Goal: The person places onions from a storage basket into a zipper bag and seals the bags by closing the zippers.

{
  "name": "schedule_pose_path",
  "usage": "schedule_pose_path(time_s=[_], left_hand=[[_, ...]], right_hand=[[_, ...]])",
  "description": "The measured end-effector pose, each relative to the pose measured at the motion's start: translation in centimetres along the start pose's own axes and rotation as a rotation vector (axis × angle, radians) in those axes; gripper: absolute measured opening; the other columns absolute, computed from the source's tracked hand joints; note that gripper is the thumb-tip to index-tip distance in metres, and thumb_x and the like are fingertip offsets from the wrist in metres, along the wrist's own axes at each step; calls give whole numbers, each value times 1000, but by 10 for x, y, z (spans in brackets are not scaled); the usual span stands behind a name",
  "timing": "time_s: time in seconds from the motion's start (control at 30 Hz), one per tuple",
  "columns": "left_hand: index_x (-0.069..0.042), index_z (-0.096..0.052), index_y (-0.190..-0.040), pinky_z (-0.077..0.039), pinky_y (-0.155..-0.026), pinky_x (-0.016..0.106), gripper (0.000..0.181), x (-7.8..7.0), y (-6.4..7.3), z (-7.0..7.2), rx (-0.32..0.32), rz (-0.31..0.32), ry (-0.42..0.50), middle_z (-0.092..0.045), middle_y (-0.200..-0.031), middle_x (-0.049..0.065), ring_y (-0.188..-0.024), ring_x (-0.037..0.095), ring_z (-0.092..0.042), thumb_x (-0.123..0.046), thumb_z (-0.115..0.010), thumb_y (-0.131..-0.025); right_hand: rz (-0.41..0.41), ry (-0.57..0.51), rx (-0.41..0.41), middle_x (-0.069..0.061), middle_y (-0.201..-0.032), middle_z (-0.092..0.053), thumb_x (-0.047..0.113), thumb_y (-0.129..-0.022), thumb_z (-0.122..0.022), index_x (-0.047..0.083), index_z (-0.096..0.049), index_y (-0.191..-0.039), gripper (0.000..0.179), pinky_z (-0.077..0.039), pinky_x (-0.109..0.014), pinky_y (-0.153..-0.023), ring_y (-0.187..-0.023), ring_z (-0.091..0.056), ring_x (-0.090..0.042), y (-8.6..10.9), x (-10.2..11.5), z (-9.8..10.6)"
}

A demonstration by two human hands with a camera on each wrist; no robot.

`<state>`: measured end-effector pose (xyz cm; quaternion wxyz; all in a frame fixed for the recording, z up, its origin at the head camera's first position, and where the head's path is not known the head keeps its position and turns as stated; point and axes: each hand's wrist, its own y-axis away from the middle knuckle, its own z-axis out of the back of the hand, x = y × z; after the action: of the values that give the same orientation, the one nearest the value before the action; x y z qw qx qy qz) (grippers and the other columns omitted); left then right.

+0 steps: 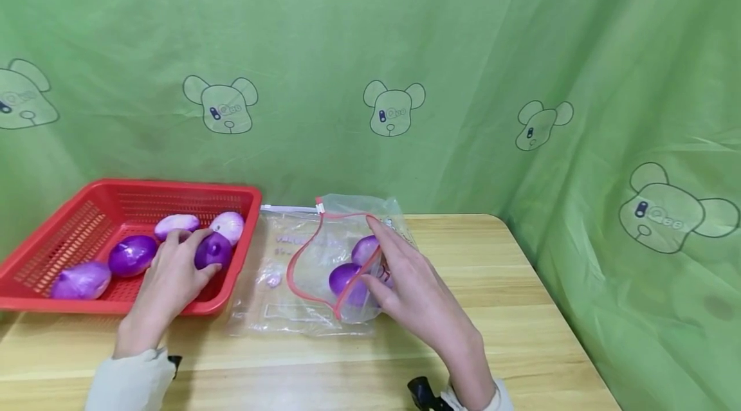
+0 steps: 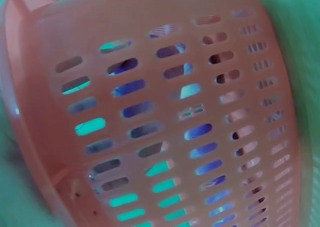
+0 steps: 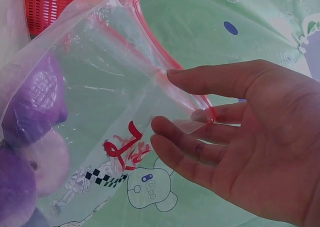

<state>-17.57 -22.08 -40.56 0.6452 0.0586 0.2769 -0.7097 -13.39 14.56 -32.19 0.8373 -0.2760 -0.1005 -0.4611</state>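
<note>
Hanging behind wooden table (image 1: 492, 295), green curtain (image 1: 457, 76) (left fingers (image 1: 191, 244) round onion (image 1: 214, 253), right fingers (image 3: 182, 159) wide at bag (image 3: 115, 82))

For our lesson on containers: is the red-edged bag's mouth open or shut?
Open. In the head view the red-edged bag gapes, its red edges curving apart, with the right hand at one edge.

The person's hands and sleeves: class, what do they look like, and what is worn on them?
The left hand and right hand are bare, with no gloves visible. The left sleeve is pale, off-white and creased; only a little of the similarly pale right sleeve shows. Small black pieces sit by both wrists.
</note>
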Motion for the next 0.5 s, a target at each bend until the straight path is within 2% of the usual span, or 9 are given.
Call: schedule_pose_path(time_s=[0.13, 0.33, 0.5], left_hand=[[3, -56, -134, -40, -91, 74, 59, -4, -1, 2, -52, -25, 8, -44, -131, 35, -113, 57, -46, -10, -79, -81], [2, -57, -134, -37, -93, 75, 56, -12, 0, 6, -96, -35, 31, -44, -137, 34, -119, 55, -43, -8, -78, -83], [-1, -59, -132, -39, -94, 73, 56, -18, 0, 8, -175, -90, 55, -46, -135, 31, -120, 52, -44, -6, -79, -81]], right_hand=[[-7, 1, 3, -4, -158, -36, 17, -89, -76, 11, -28, -157, 84, -34, -40, -114, -143, -37, -22, 0, 0, 0], [-21, 3, 4, -5, -157, -37, 17, -89, -75, 11, -28, -157, 83, -35, -41, -114, -142, -38, -22, 1, 1, 1], [-17, 0, 3, -5, -157, -38, 17, -89, -76, 11, -28, -157, 83, -36, -40, -114, -142, -38, -22, 0, 2, 1]])
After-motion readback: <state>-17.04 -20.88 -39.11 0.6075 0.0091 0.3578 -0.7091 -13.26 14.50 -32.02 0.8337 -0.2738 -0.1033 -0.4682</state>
